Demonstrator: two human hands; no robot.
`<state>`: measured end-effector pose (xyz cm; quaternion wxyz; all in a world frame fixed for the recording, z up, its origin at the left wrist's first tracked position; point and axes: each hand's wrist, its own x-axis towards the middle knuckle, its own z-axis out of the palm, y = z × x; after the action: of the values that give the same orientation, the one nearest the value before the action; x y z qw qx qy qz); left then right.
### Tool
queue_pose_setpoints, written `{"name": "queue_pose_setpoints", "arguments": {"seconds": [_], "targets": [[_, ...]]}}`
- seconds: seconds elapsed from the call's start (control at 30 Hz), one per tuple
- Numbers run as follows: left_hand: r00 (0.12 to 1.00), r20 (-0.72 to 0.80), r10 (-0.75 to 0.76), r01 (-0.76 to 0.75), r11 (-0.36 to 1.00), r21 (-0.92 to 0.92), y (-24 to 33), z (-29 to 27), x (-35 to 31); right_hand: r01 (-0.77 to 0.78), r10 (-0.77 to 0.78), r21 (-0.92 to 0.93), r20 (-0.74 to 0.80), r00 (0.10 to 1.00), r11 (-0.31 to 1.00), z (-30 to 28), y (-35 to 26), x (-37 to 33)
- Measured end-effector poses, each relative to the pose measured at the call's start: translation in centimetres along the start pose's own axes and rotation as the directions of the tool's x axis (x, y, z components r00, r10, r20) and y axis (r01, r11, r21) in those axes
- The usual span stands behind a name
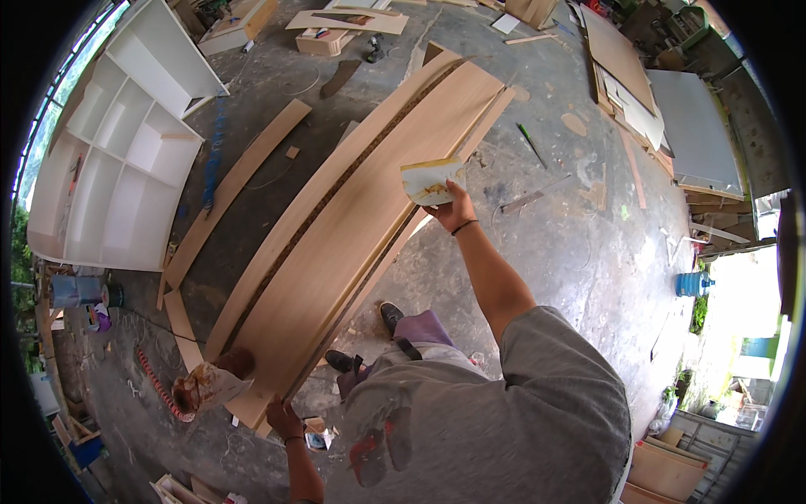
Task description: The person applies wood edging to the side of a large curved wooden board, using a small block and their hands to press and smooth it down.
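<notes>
Pale, squarish card, smeared yellow-brown: in the right hand, raised over the far half of a long wood panel, near the panel's right edge. Right fingers closed on the card's lower right corner, thumb lying over its face; most of the sheet stands free. Judged light, thin and fairly stiff, perhaps a little springy; the smears may be tacky or slick, so a hold at a clean corner or edge seems best. Panel: broad, smooth, long, with a dark speckled strip running lengthwise near its left side; whether groove or inlay, cannot tell. Probably heavy and awkward for one hand, likely to flex; better taken by both long edges, well apart, corners guarded against chipping. Left hand at the near end of the panel, by its right edge; fingers curled, but whether they grip the edge or only rest there, cannot tell. Brown-stained tub at the near left corner; its contents not visible. Further out: narrow plank left of the panel, white cabinet beyond it, a slim green tool on the grey floor to the right.
</notes>
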<state>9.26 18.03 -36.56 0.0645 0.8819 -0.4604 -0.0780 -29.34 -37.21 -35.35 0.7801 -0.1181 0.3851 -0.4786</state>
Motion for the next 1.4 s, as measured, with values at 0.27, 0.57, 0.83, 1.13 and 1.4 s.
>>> {"name": "queue_pose_setpoints", "arguments": {"seconds": [0.27, 0.57, 0.83, 1.13, 1.4], "targets": [[0.952, 0.269, -0.147, 0.072, 0.96, 0.269, 3.4, -0.8, 0.9, 0.208, -0.207, -0.029, 0.048, 0.977, 0.978, 0.4, -10.4, 3.3], [0.972, 0.23, 0.043, -0.077, 0.987, 0.143, 0.5, 2.8, -1.3, 0.404, -0.286, -0.438, 0.312, 0.906, 0.803, -3.2, -21.0, 11.4], [0.979, 0.032, -0.2, 0.189, 0.959, 0.209, -0.8, -0.4, -4.2, 0.226, -0.193, -0.238, 0.155, 0.969, 0.945, -5.2, -19.7, 14.3], [0.873, -0.34, -0.35, 0.429, 0.882, 0.194, -3.1, -2.2, -5.3, 0.1, -0.038, -0.226, 0.265, 0.964, 0.969, -2.7, -16.5, 13.9], [0.807, -0.365, -0.465, 0.491, 0.871, -0.024, -8.1, 2.8, -3.4, 0.095, -0.081, -0.2, 0.08, 0.994, 0.975, -6.9, -15.2, 10.9]]}}
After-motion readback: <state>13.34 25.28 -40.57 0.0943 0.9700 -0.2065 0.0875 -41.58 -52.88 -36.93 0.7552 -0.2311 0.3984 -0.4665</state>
